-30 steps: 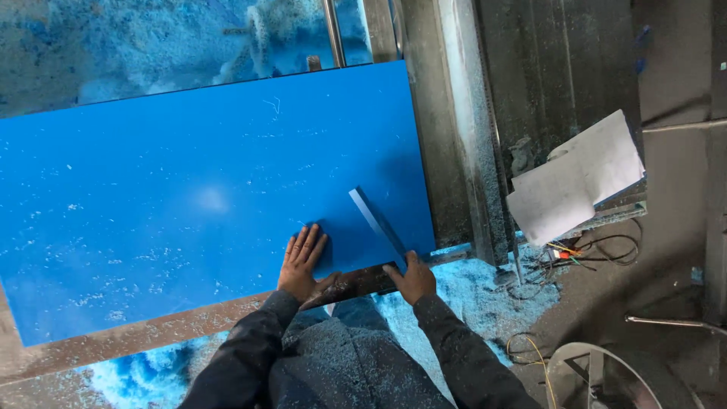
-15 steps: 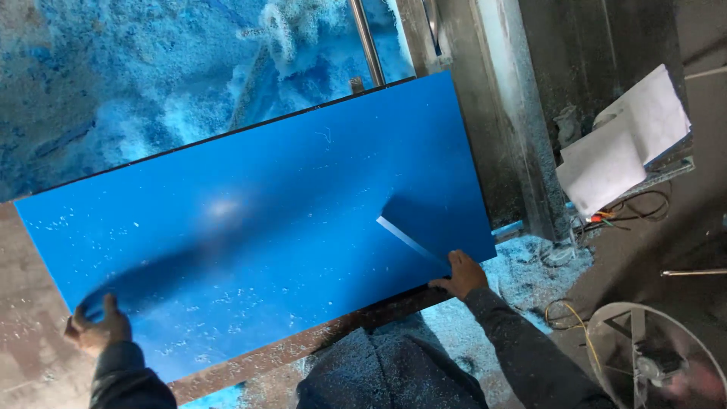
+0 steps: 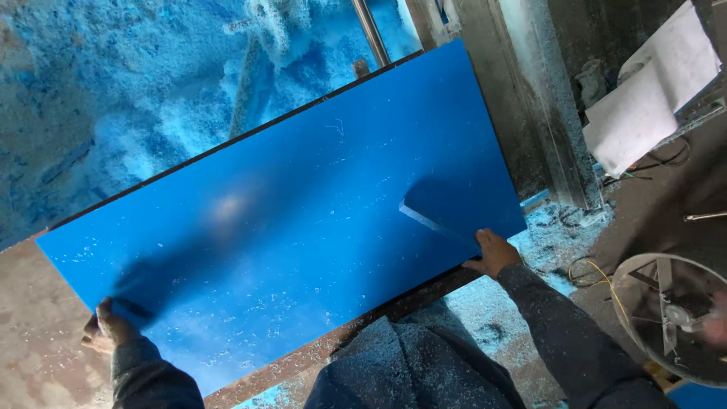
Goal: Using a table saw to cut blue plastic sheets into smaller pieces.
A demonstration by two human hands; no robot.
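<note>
Across the brown, dust-strewn worktop (image 3: 30, 333) a large glossy blue rectangular panel (image 3: 303, 220) is lying tilted, its far corner pointing toward a grey metal post (image 3: 530, 98). The left hand (image 3: 106, 329) is gripping the panel's near-left corner, fingers (image 3: 102, 312) curled over the edge. The right hand (image 3: 494, 254) is pressing against the near-right edge, fingers (image 3: 485, 241) closed around it, beside a thin pale strip (image 3: 432, 221) resting on the panel. Blue shavings are covering the area behind the panel. White sheets (image 3: 651, 91) are lying to the right, well apart; a round wire-frame object (image 3: 666, 318) is sitting near the right sleeve.
</note>
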